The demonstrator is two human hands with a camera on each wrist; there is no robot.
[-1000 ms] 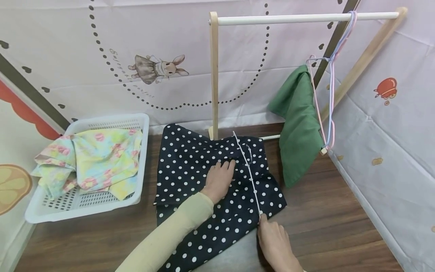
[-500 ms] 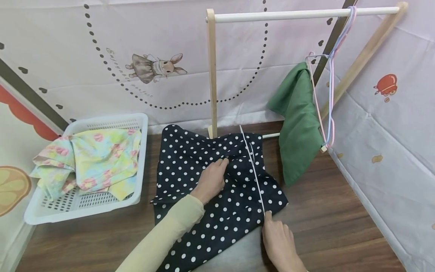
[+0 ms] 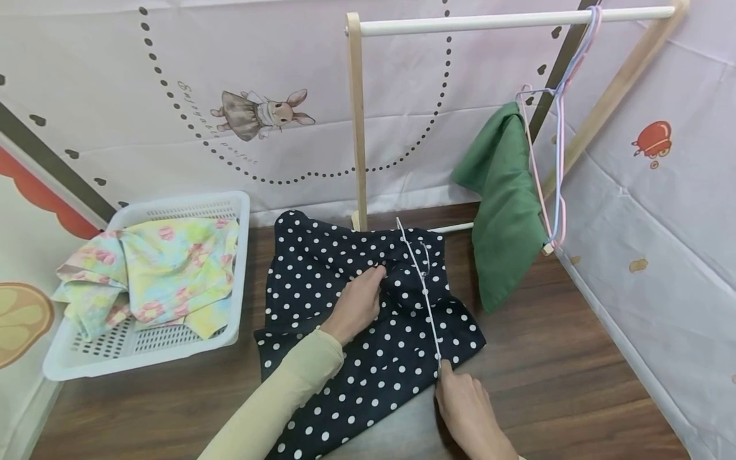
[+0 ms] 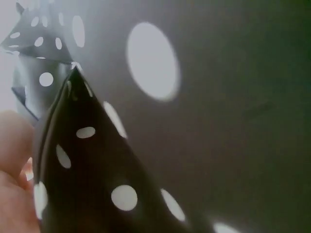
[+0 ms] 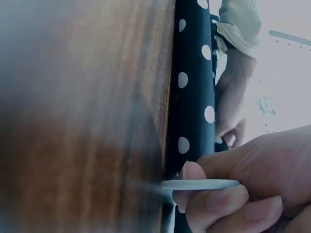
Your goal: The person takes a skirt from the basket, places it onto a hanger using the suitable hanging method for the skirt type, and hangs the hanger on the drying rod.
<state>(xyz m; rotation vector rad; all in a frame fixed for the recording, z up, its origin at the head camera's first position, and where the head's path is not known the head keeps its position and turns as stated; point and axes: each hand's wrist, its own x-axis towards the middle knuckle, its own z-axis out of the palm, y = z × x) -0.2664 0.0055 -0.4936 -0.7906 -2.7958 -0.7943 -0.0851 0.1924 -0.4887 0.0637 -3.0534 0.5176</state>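
Polka-dot cloth lies on the floor, left hand pinching it, right hand gripping the white hanger

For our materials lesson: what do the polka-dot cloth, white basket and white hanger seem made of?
Polka-dot cloth: matte fabric, given its soft folds; fibre unclear. White basket: probably smooth moulded plastic, from its regular slots. White hanger: smooth; plastic or coated metal, as its thin bar fits either.

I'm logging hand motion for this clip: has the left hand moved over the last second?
Yes: the left hand has shifted slightly leftward in the head view, judged against the rack's wooden post.
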